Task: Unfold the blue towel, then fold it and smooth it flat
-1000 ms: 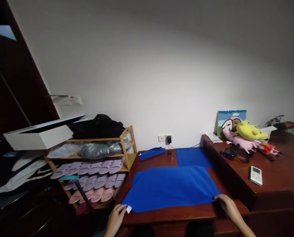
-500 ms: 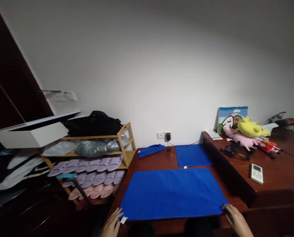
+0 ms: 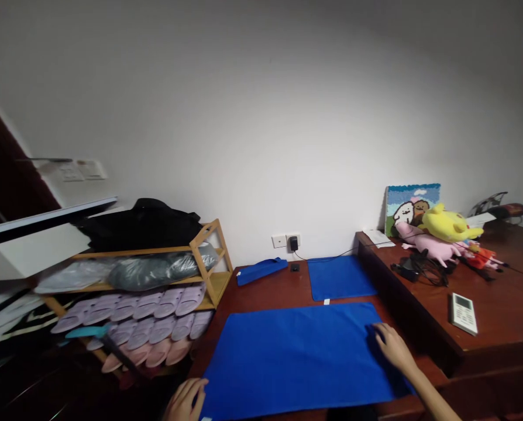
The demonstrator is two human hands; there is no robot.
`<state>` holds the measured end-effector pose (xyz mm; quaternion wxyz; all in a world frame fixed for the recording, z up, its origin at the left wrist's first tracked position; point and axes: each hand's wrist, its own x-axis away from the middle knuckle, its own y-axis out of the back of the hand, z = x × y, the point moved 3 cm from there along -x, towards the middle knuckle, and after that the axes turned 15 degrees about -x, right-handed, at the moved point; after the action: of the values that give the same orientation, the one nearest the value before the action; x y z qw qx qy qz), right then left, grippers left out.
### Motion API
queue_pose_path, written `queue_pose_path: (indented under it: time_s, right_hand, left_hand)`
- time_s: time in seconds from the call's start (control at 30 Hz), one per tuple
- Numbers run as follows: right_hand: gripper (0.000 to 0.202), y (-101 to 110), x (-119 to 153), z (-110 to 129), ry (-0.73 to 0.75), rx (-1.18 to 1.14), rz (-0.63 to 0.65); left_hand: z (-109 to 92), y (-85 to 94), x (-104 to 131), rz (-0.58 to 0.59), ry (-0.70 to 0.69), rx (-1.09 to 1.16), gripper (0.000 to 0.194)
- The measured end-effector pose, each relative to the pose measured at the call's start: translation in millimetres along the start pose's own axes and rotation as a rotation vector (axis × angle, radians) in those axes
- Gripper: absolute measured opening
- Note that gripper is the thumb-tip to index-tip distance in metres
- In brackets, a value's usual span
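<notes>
A large blue cloth (image 3: 296,359) is spread flat on the reddish-brown table, its near edge close to my body. My left hand (image 3: 185,402) rests at the cloth's near left corner, fingers slightly bent and apart, beside a small white tag that is partly cut off by the frame. Over the right side of the cloth, near its far right corner, my right hand (image 3: 393,345) reaches with loosely curved fingers, nothing visible in them. Farther back lie a smaller blue cloth (image 3: 341,279) with a white tag and a narrow folded blue cloth (image 3: 261,271).
A raised wooden surface (image 3: 502,292) on the right holds plush toys (image 3: 448,225), black cables (image 3: 423,270) and a white remote (image 3: 463,314). A wooden rack (image 3: 220,275) with slippers stands left. A black plug (image 3: 293,243) sits in the wall socket.
My right hand has moved from the cloth's near right corner up along its right side. My left hand stays by the near left corner. The camera view has shifted slightly.
</notes>
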<state>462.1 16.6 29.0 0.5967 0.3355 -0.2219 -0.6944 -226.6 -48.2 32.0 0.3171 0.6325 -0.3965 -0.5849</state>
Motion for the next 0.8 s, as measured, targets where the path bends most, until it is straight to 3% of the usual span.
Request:
queue_pose_path:
  time_s: [0.17, 0.27, 0.37, 0.53, 0.8]
  right_hand:
    - [0.064, -39, -61, -1, -0.075, 0.160, 0.085]
    - [0.068, -61, -73, -20, -0.143, 0.245, 0.120]
    - [0.072, -75, -74, -42, -0.128, 0.269, 0.106]
    - [0.074, -80, -71, -62, -0.155, 0.251, 0.029]
    - [0.077, -72, -72, -67, -0.232, 0.319, 0.077]
  left_hand:
    - [-32, -18.1, -72, 0.112, -0.081, -0.027, 0.038]
    - [-51, -41.4, -109, 0.216, -0.109, -0.112, 0.045]
    - [-58, -71.2, -131, 0.309, -0.112, -0.198, 0.050]
    - [-45, -105.7, -135, 0.351, -0.032, -0.247, 0.059]
    - [-29, -115.1, -126, 0.295, -0.023, -0.230, 0.063]
